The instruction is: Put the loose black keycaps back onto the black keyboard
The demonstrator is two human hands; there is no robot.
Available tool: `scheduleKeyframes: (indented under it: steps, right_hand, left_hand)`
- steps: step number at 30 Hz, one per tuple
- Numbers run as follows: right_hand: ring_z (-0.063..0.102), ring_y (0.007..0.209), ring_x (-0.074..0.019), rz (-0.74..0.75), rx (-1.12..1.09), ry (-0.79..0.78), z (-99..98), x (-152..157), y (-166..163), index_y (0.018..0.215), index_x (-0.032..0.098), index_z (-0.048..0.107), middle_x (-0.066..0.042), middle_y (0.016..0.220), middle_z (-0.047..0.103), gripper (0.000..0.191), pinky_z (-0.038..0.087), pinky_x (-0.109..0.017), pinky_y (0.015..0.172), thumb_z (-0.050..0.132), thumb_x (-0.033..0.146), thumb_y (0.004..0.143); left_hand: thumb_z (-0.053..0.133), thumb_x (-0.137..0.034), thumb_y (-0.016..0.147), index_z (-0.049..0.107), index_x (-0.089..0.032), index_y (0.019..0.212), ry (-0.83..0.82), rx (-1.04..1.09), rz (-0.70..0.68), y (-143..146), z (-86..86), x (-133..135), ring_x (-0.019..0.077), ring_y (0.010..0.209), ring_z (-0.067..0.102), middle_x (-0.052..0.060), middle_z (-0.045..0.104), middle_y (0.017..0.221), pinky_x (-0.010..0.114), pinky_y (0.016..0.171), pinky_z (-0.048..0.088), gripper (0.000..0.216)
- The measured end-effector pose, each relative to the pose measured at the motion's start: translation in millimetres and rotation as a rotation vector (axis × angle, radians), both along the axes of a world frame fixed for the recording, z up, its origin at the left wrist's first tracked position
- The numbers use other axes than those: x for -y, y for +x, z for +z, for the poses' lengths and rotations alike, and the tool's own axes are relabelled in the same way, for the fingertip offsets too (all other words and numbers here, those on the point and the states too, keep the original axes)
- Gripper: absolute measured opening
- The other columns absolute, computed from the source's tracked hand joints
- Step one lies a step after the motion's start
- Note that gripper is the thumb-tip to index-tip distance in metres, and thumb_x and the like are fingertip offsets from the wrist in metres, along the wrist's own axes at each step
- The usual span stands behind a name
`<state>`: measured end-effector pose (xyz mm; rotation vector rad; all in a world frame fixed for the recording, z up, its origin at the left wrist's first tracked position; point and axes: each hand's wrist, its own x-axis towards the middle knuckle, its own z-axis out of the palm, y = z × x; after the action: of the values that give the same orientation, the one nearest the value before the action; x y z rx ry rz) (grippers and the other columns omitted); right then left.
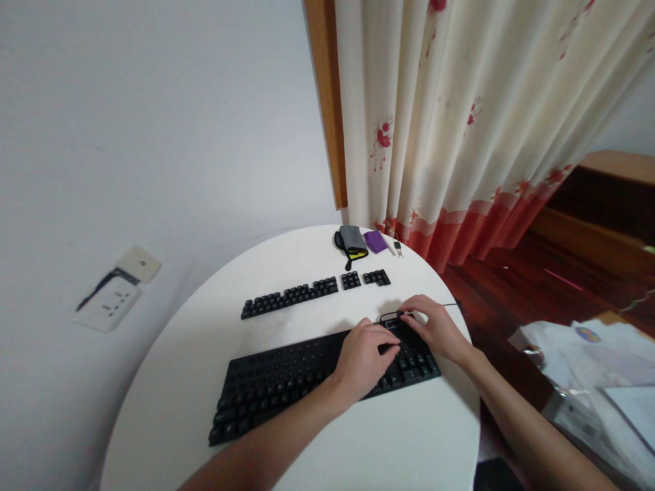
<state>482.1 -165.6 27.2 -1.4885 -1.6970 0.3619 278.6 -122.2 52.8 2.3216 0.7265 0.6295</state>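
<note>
A black keyboard (286,382) lies slantwise on the white round table (327,450), its far rows stripped of keycaps. My left hand (364,356) is over its right part, thumb and forefinger pinched close to the keys; whatever is between the fingertips is too small to make out. At the keyboard's far right edge, the closed fingertips of my right hand (434,327) meet a thin black cable loop (389,316). Beyond the keyboard, loose black keycaps stand in neat rows: a long row (291,296), a small block (351,279) and a stepped group (377,277).
At the table's far edge lie a grey pouch (353,239), a purple cloth (375,241) and a small black-and-metal tool (398,248). A wall socket (110,303) is at left. Curtains (460,136) hang behind. Plastic bags (588,361) lie right of the table.
</note>
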Motion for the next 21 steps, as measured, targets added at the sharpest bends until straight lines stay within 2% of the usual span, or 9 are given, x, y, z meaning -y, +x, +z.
scheduleKeyframes:
  steps: [4, 8, 15, 21]
  right_hand:
    - [0.061, 0.093, -0.0222, -0.034, -0.1, 0.002, -10.3, 35, -2, 0.099, 0.023, 0.067, -0.007, 0.097, 0.067, 0.012, 0.051, -0.039, 0.085, 0.06, 0.028, 0.091]
    - [0.061, 0.095, -0.0214, -0.025, -0.119, -0.036, -15.8, 54, -8, 0.099, 0.023, 0.068, -0.007, 0.098, 0.067, 0.012, 0.052, -0.037, 0.085, 0.059, 0.026, 0.091]
    - [0.061, 0.097, -0.0213, 0.024, -0.065, -0.083, -17.1, 57, -19, 0.099, 0.022, 0.069, -0.008, 0.099, 0.067, 0.015, 0.052, -0.039, 0.087, 0.057, 0.021, 0.092]
    - [0.061, 0.093, -0.0229, 0.037, 0.1, -0.033, -14.6, 54, -19, 0.099, 0.023, 0.07, -0.009, 0.097, 0.068, 0.02, 0.053, -0.041, 0.081, 0.052, 0.017, 0.093]
  left_hand:
    - [0.067, -0.015, 0.083, 0.077, -0.023, 0.086, -0.013, 0.006, -0.012, 1, -13.5, 9, 0.0165, 0.083, 0.064, -0.001, 0.076, 0.092, 0.034, 0.083, 0.046, 0.012]
    - [0.065, -0.015, 0.085, 0.077, -0.023, 0.087, 0.015, 0.008, -0.035, 2, -22.7, 9, 0.0172, 0.083, 0.062, 0.0, 0.076, 0.092, 0.033, 0.079, 0.046, 0.015]
    - [0.063, -0.017, 0.087, 0.077, -0.022, 0.087, 0.026, 0.036, -0.013, -1, -28.1, 11, 0.0172, 0.084, 0.059, 0.001, 0.075, 0.09, 0.033, 0.08, 0.048, 0.015]
    - [0.058, -0.018, 0.09, 0.076, -0.023, 0.089, 0.112, 0.0, -0.035, -1, -29.1, 13, 0.0181, 0.085, 0.056, 0.002, 0.073, 0.09, 0.035, 0.079, 0.05, 0.019]
